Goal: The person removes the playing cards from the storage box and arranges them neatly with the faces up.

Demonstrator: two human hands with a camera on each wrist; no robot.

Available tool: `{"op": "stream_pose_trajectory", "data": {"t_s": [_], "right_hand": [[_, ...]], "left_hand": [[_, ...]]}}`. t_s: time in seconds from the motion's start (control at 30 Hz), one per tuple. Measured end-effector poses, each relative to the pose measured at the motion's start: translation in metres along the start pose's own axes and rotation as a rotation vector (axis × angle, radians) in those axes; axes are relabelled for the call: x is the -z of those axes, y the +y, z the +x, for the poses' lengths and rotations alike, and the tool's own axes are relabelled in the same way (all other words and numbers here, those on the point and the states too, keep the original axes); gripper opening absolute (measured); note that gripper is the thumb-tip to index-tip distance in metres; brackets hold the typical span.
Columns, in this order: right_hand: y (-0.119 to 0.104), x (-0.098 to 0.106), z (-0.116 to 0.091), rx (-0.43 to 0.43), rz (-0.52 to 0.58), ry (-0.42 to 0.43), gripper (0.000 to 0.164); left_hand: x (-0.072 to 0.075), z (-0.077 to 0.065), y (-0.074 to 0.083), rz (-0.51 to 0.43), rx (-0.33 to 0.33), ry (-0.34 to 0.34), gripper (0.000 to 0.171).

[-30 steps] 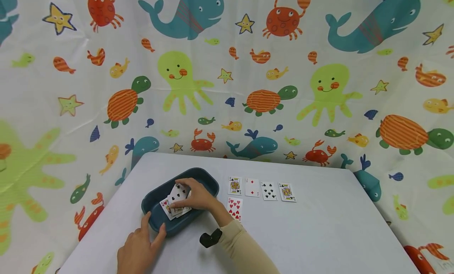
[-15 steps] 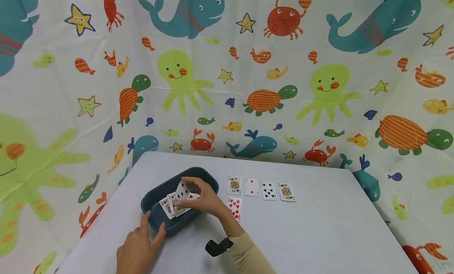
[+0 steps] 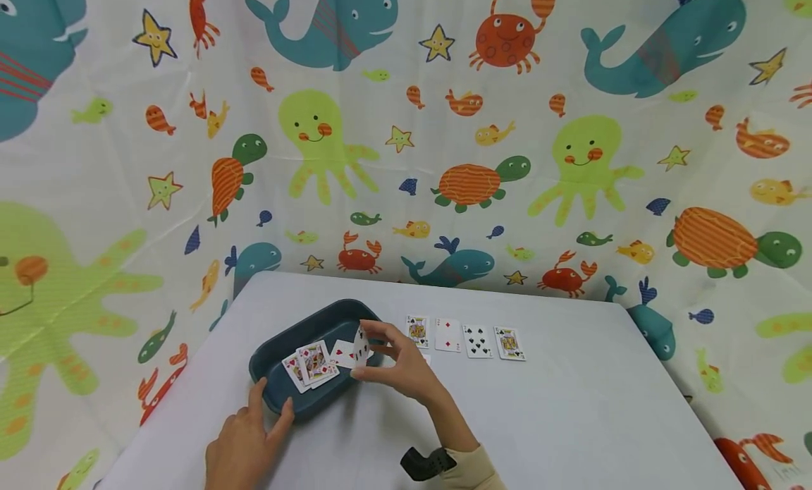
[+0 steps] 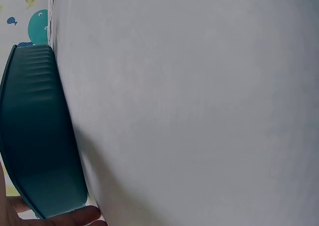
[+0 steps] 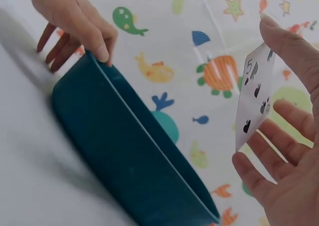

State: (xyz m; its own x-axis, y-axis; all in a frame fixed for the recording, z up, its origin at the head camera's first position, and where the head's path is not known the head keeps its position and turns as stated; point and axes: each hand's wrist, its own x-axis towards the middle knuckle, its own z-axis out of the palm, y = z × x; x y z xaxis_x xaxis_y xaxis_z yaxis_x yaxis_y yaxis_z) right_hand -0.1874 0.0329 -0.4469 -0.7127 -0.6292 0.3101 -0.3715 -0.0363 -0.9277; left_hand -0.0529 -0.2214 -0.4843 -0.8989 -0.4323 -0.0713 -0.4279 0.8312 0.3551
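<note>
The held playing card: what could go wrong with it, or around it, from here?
Two things, perhaps. The playing card is pinched only by its edges in the right-hand grip, so it might slip or flick away. And the overlapping cards lie loose in the tray, so a bump to it could slide them apart.

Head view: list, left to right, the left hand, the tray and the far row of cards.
Left hand → blue-green tray → first face card → red diamond card → black-pip card → second face card.
</note>
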Motion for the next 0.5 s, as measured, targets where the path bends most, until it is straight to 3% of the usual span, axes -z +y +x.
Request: {"op": "stream_pose_trajectory", "data": {"t_s": [0.5], "right_hand": [[0.01, 0.023, -0.035, -0.048, -0.015, 0.054, 0.068]], "left_hand": [[0.001, 0.001, -0.001, 0.0, 0.004, -0.046, 0.094]]}}
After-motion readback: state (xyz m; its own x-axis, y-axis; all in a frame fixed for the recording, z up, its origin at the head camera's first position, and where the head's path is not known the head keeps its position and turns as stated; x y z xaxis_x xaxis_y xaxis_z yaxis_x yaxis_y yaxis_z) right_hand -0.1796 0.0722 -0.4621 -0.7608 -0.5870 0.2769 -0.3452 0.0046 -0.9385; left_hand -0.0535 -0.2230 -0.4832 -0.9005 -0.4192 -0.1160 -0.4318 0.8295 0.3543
